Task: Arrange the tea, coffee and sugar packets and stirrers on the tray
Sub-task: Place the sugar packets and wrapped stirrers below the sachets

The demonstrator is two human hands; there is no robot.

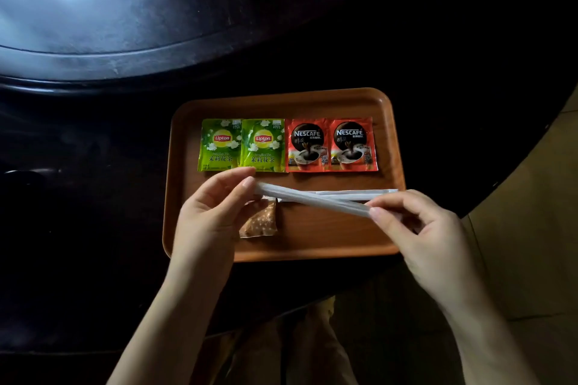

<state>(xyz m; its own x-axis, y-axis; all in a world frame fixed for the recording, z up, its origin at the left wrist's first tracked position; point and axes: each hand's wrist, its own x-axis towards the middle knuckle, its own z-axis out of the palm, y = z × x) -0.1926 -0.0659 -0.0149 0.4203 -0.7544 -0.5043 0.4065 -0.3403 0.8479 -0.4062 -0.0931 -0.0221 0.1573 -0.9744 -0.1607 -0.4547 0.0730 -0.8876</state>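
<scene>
An orange-brown tray lies on a dark table. Along its far side sit two green Lipton tea packets and two red Nescafe coffee packets in a row. My left hand and my right hand each pinch one end of a white paper-wrapped stirrer, holding it slanted just above the tray. Another wrapped stirrer lies flat on the tray behind it. A brown patterned sugar packet lies beneath my left fingers, partly hidden.
A large round dark turntable with a bright glare fills the table's far left. The table's curved edge runs down the right side, with pale floor beyond. My legs show below the near edge.
</scene>
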